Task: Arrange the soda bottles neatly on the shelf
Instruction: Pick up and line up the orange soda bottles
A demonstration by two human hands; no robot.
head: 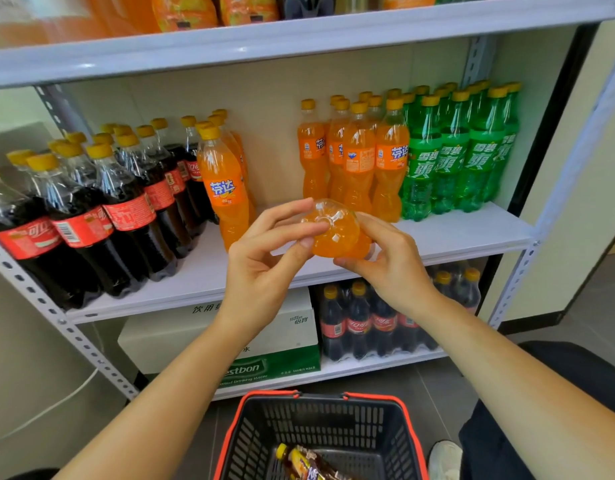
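Holding an orange bottle (334,233) in front of the middle shelf (455,233), the two hands have it on its side, with its bumpy bottom facing us. The left hand (264,261) pinches the bottom edge with thumb and fingertips. The right hand (389,265) curls round the body from below (the cap end is hidden).

The bottle is in the air, just in front of the gap between one orange bottle on the left (223,188) and the bunch of orange bottles (354,157) on the right. Green bottles (451,157) stand further right, and dark cola bottles (119,202) stand at the left.

I think the job now is to stand this one with the other orange ones. To do it well, turn the cap up first. Then set the bottle flat in the gap, close beside the bunch, with the label in front. Go slowly so it knocks nothing over. A basket (236,431) below has another bottle in it.
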